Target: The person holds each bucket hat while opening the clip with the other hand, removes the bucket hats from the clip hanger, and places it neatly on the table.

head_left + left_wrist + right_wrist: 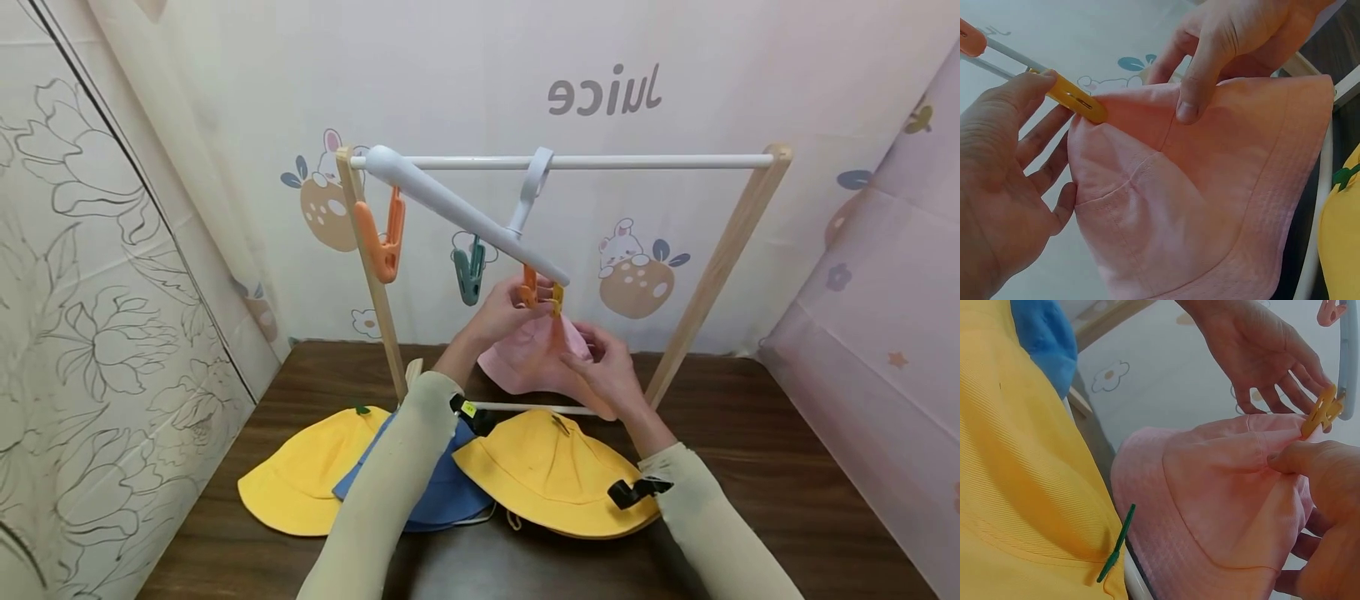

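Observation:
A pink bucket hat (525,358) hangs by its crown from a yellow clothespin (1079,100) at the low end of a pale blue clip hanger (465,218). My left hand (1010,169) has its thumb on the clothespin's upper end and a fingertip under it, pinching it; the other fingers lie along the hat's crown. From the other side, my right hand (1335,494) pinches the hat's fabric just below the clothespin, thumb on the near face and fingers behind. Beside the yellow clothespin hangs an orange clothespin (528,286), close to my left fingers.
The tilted hanger hooks over the white top bar (637,162) of a wood-sided rack. Another orange clothespin (384,242) and a green clothespin (469,273) hang from it. On the dark table (750,467), yellow hats (555,467) (300,475) and a blue hat (442,492) lie in front.

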The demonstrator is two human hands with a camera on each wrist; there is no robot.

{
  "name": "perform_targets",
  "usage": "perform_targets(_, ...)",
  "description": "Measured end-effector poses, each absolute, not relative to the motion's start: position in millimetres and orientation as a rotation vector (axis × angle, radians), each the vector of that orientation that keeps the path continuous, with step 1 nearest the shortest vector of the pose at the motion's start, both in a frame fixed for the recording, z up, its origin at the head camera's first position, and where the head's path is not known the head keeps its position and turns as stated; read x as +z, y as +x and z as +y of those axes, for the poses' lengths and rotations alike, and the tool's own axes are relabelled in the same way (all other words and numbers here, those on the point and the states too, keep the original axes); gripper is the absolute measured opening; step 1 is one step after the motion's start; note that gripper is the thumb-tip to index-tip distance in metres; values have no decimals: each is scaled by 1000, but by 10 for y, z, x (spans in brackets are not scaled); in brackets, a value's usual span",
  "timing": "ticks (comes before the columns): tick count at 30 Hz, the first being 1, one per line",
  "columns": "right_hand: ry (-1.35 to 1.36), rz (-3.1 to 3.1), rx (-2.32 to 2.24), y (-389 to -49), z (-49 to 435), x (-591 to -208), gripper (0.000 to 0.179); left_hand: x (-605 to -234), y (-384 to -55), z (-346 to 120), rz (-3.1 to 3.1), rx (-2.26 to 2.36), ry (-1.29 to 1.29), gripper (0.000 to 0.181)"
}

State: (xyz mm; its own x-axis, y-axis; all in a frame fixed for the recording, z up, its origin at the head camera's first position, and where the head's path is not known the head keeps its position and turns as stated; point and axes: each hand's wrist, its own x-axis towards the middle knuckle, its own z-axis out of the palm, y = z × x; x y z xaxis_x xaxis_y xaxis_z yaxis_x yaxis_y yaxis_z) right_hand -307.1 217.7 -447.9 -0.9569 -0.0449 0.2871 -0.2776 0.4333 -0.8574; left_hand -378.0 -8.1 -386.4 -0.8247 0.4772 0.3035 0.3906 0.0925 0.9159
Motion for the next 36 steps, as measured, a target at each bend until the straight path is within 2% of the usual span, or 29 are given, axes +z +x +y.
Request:
perform_targets(11,291,-2458,1558,-3045,2150,-4506,59,-3881,-3771,-91,2254,1823,893,45)
perform_targets(29,205,-2458,1500,-3026,2143,-4519,42,-3886,-3757,-170,2311,1767,966,40)
perform_targets(36,168,-2435,1505,-3005,2108,-4492,45,-3897,-3761,-175,2251,1788,966,40)
